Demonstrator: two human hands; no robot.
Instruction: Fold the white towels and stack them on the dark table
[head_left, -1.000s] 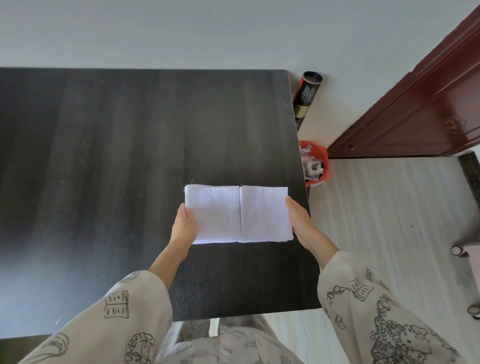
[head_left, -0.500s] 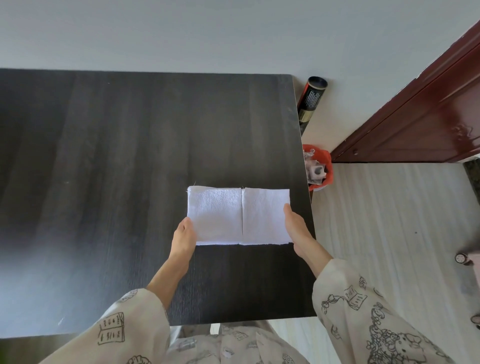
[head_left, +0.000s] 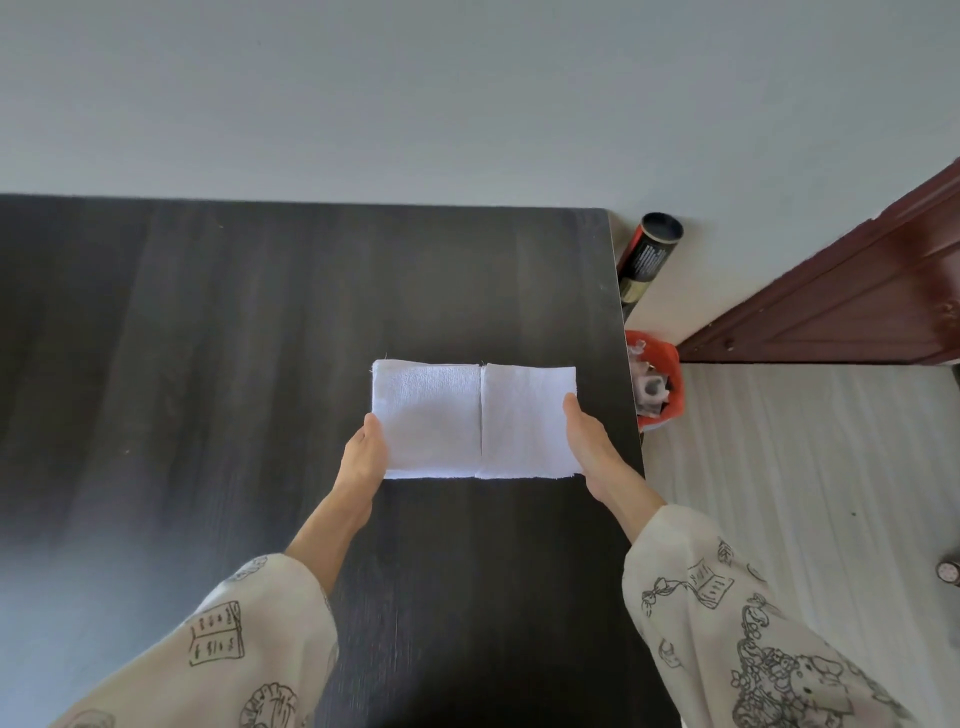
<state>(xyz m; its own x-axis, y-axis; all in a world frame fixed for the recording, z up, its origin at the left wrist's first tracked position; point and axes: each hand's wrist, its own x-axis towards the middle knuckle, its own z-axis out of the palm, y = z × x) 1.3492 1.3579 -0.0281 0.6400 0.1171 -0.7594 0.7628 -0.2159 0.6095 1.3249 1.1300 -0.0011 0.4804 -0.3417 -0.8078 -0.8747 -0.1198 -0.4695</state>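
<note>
A white towel (head_left: 475, 421) lies folded into a wide rectangle near the right edge of the dark table (head_left: 208, 364). A vertical line down its middle splits it into a rougher left half and a smoother right half. My left hand (head_left: 365, 457) holds the towel's left edge near the front corner, thumb on top. On the right edge my right hand (head_left: 589, 447) holds it the same way. The fingers of both hands are hidden beneath the cloth. I cannot tell whether the towel rests fully on the table or is lifted slightly.
The table's right edge runs close to my right hand. Beyond it on the floor stand a red bin (head_left: 655, 384) with rubbish and a black tube (head_left: 647, 254) leaning on the wall. A dark red door (head_left: 857, 306) is at the right.
The view has tipped upward, so more wall shows and the table's near edge has left the frame. Both hands keep their hold on the towel's sides, which sits a little farther onto the table.
</note>
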